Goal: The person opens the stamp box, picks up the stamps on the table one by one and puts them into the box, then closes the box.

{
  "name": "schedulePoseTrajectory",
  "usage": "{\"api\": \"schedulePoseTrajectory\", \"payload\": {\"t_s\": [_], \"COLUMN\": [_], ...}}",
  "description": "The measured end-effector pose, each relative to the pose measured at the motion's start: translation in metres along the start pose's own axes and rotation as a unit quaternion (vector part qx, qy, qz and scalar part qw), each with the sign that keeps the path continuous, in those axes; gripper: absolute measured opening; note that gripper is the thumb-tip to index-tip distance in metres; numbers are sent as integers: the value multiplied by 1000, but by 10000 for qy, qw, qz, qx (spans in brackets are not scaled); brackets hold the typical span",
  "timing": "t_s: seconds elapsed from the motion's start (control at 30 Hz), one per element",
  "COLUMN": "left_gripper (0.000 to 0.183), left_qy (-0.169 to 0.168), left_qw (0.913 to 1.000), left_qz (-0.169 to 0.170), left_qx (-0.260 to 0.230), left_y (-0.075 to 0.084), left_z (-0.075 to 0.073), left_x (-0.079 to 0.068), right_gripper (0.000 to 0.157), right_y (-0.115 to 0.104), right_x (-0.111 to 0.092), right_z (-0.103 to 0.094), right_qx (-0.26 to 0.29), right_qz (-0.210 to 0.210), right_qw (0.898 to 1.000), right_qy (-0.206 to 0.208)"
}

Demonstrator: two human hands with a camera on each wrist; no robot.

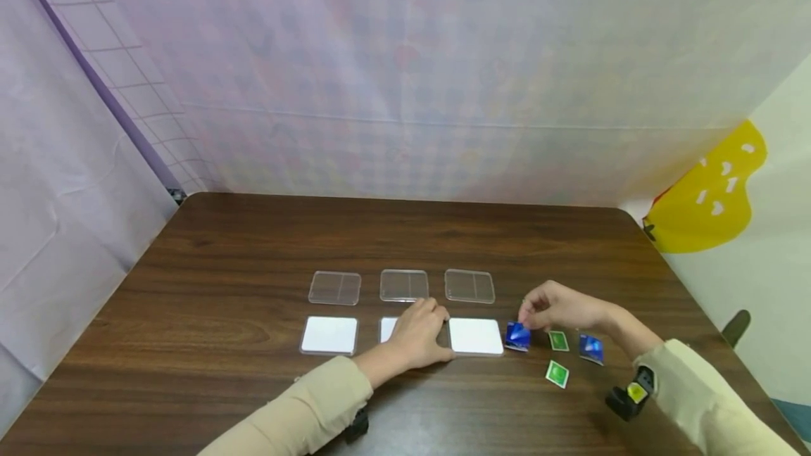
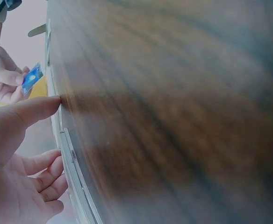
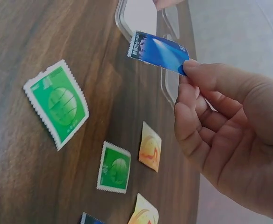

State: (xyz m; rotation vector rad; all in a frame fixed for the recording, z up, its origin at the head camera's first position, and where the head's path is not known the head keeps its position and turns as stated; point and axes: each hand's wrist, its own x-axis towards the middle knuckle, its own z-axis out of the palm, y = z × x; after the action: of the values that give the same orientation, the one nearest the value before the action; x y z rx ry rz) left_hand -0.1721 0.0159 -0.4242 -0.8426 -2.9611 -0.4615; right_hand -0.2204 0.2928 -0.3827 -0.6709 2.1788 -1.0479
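- The blue stamp point(image 3: 157, 51) was raised off the counter point(image 1: 209, 385), just beside the rightmost white panel point(image 1: 476, 336).
- It had a serrated edge, a bright blue face crossed by a pale, widening beam, and a darker end with small white lettering; it bent slightly.
- The right hand point(image 1: 551, 305) had its thumb and fingertips clamped on one end of the stamp.
- The left hand point(image 1: 418, 333) had thumb and fingers apart, the thumb at the near left corner of that panel's clear rim, the palm partly covering the middle panel point(image 1: 387, 328).
- Two green stamps point(image 3: 114, 168), each with a lined pale disc and white toothed border, lay near the right hand.
- Another blue stamp point(image 1: 591, 348) lay farther right.
- Three clear covers point(image 1: 469, 286) lay in a row beyond the panels.
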Motion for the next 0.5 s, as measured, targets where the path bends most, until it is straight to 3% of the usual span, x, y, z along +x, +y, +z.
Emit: {"api": "schedulePoseTrajectory", "payload": {"t_s": [0.5], "left_gripper": [55], "left_qy": [-7], "left_qw": [10000], "left_qz": [-16], "left_qx": [45], "left_y": [0], "left_z": [0], "left_x": [1], "right_gripper": [10], "right_y": [-20], "right_x": [24], "right_z": [7], "right_qx": [-358], "right_qz": [-214], "right_qw": [9991], "right_qy": [-90]}}
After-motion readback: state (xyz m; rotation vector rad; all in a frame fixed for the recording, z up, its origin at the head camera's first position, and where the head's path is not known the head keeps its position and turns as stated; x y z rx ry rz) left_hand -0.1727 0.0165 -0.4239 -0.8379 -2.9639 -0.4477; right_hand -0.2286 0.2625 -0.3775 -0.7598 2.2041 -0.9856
